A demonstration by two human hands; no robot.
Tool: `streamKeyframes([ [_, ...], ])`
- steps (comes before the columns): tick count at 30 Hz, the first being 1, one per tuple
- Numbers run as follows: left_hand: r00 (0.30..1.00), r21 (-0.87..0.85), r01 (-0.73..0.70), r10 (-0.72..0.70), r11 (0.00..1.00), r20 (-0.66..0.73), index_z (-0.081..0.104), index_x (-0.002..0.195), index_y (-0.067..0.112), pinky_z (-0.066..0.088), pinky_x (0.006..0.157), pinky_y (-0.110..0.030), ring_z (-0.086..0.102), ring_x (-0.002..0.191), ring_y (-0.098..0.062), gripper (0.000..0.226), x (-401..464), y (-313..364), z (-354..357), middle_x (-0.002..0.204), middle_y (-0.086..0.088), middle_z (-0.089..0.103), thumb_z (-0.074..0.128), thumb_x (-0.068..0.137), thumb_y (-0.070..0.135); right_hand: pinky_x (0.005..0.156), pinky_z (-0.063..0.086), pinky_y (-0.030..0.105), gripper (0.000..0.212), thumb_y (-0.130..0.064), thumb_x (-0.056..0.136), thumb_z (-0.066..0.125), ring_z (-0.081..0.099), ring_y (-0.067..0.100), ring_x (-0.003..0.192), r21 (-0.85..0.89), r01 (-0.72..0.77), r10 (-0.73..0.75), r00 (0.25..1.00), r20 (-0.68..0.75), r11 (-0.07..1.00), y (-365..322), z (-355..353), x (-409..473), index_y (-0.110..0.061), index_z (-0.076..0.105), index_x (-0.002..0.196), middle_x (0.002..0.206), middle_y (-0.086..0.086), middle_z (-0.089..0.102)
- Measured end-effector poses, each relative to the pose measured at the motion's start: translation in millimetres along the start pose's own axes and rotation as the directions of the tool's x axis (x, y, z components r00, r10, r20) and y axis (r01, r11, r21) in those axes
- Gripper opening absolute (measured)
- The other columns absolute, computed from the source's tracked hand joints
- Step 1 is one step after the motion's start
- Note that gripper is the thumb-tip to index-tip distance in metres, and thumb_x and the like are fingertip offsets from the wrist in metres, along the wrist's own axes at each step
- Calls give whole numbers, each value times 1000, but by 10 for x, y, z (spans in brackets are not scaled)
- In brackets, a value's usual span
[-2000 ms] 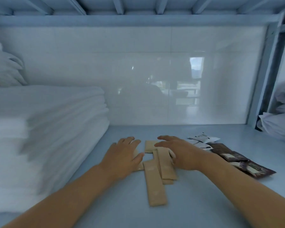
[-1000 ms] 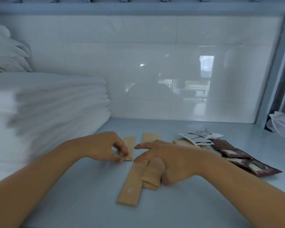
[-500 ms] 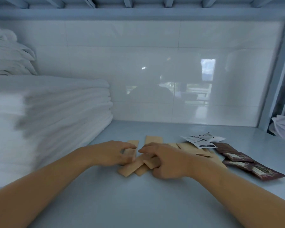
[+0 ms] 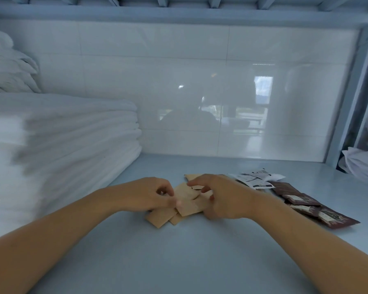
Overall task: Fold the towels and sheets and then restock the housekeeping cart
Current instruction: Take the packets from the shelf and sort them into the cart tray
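Several tan paper packets [image 4: 186, 203] lie bunched in the middle of the pale blue shelf [image 4: 189, 255]. My left hand [image 4: 149, 196] pinches the left edge of the bunch between thumb and fingers. On the other side, my right hand [image 4: 223, 198] curls over the packets and grips them. A tall stack of folded white towels [image 4: 62, 145] fills the left part of the shelf.
Dark brown sachets [image 4: 306, 204] and white printed sachets [image 4: 255, 179] lie in a row to the right of my hands. White linen [image 4: 363, 164] shows past the blue upright post [image 4: 346, 102] at the right. More white linen [image 4: 6, 68] sits behind the towels. A tiled wall closes the back.
The long packets that lay spread out lengthwise have been pulled together into a tighter bunch between both hands. Both hands have closed in on the bunch.
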State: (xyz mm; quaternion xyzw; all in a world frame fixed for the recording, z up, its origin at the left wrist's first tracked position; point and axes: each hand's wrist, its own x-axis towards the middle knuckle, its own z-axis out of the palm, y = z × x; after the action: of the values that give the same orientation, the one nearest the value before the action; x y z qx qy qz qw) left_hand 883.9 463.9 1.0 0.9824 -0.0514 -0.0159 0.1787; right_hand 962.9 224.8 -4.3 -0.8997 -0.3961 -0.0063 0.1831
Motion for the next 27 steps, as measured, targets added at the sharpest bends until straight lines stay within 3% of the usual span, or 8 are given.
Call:
streamKeyframes([
  [2,1000,0,4,-4,1000,24,47,138,48,45,106,-32,54,121,-1,84,-17,15,51,131,23,54,62,66,90,93,56,30,72,-21,73,85,62,1,109,88,59,-55,997,-47,994,-33,51,40,-35,59,138,132,-15,59],
  [4,999,-3,-15,15,1000,41,36,146,50,45,106,-31,54,120,-1,99,-31,43,90,135,23,52,68,61,91,90,59,34,68,-23,67,94,66,4,104,198,96,-82,993,-80,975,-64,124,67,-31,66,128,119,-16,63],
  [8,998,-2,-57,57,998,-2,47,141,42,52,94,-29,62,104,-1,80,-8,73,133,117,22,63,77,73,72,89,59,38,65,-28,63,98,67,5,104,265,170,-133,979,-153,949,-102,234,127,-26,71,122,123,-16,61],
  [13,997,98,-72,74,993,-21,41,151,39,41,101,-25,50,125,-5,71,10,58,95,142,17,52,73,89,51,113,33,24,98,-61,55,94,41,-5,135,46,94,-93,995,-22,994,-11,63,112,-42,53,142,148,-27,44],
  [19,992,153,-123,117,981,44,47,144,42,48,100,-36,56,116,-8,59,-31,103,63,130,15,58,65,89,32,86,36,13,81,-60,71,87,53,-3,112,36,1,-5,995,101,999,-13,28,9,-42,53,143,130,-24,57],
  [23,983,169,-178,168,970,71,56,125,40,49,89,-36,56,99,-9,38,-29,110,131,108,12,50,64,90,52,83,41,13,58,-55,81,81,55,4,106,-23,52,-50,996,67,998,-120,46,2,-35,62,133,111,-19,61],
  [25,983,176,-178,168,968,74,55,128,38,47,90,-33,53,99,-7,43,-16,93,145,108,12,48,61,93,62,87,44,20,54,-55,84,78,55,8,105,-32,67,-65,996,57,997,-150,83,14,-30,65,130,111,-12,63],
  [27,983,185,-180,169,966,73,54,133,34,45,89,-29,52,98,-5,43,-8,78,132,110,11,49,59,96,58,85,41,15,61,-58,81,79,53,4,105,-15,53,-52,996,68,998,-143,68,11,-33,62,134,113,-17,60],
])
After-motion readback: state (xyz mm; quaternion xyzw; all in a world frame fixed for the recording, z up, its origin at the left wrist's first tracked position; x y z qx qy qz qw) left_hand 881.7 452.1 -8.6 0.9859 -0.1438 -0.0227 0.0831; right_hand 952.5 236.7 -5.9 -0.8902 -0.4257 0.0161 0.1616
